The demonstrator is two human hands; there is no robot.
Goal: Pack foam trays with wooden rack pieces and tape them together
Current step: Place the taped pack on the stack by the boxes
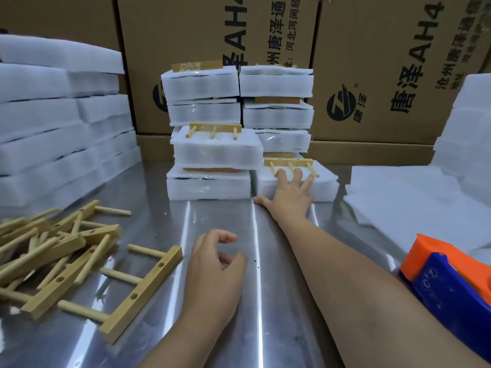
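Steel table (pixel 265 301): right hand (pixel 289 192) presses spread fingers (pixel 298 176) on a taped foam pack (pixel 325 187), left hand (pixel 212 261) loosely curled, empty; a hard shove could topple the neighbouring stack (pixel 218 152).

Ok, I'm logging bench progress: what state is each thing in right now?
Front foam pack: on the table, rack piece on top.
Right hand: fingers straight, pressing flat on that pack.
Left hand: loosely curled, holding nothing.
Stacked packs: taped, piled in two columns.
Loose rack pieces: heaped, unpacked.
Tape dispenser: lying unheld at right.
Spare foam: stacked at left.
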